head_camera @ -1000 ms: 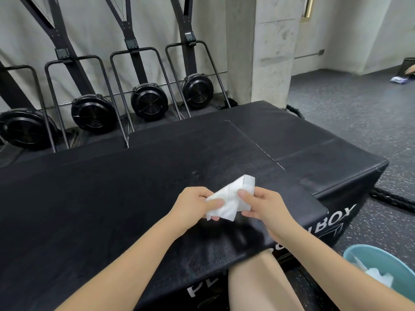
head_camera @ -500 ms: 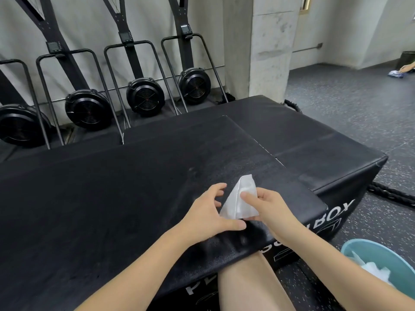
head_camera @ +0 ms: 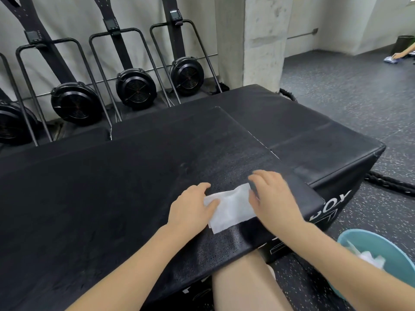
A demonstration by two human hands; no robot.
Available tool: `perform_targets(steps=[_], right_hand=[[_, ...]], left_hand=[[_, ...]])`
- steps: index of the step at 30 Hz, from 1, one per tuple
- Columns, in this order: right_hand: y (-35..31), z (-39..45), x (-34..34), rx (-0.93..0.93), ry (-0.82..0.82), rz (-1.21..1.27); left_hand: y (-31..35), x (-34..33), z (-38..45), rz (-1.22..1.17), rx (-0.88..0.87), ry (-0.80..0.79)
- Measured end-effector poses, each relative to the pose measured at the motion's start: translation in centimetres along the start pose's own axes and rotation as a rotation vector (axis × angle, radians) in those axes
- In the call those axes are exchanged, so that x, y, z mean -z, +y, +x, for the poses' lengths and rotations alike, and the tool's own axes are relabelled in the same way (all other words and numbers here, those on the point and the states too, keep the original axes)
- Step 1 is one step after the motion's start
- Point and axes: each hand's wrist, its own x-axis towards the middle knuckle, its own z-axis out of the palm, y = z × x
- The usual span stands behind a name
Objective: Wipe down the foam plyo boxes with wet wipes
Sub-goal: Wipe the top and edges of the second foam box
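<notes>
The left hand (head_camera: pixel 190 209) lies on the black foam plyo box (head_camera: pixel 112 198), its fingers straight and pressing the left edge of the wet wipe (head_camera: pixel 231 208) spread flat between both hands. The right hand (head_camera: pixel 275 199) presses the wipe's right edge with loosely spread fingers; a teal bin (head_camera: pixel 350 240) sits further right.

A single wide-angle camera sits on the person's head, looking forward and steeply down from close above the black foam plyo box (head_camera: pixel 125 189). Both forearms reach in from the bottom edge, a bare knee (head_camera: pixel 244 286) just under the lens. Farther up, the view takes in upright fan machines (head_camera: pixel 135 88) along the wall, a concrete pillar (head_camera: pixel 262 41), and speckled gym floor (head_camera: pixel 341 93) to the right.
</notes>
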Motion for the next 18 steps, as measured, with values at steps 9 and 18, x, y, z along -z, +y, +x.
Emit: perform_targets(steps=[9,18], right_hand=[[-5.7,-2.3,-3.5,0.203,-0.546,-0.088],[0.6,1.6,-3.5,-0.018,-0.464,-0.085]], left_hand=[[-3.9,2.4,3.0,0.237,0.049,-0.323],[-4.8,2.4,6.3,0.317,0.057,-0.503]])
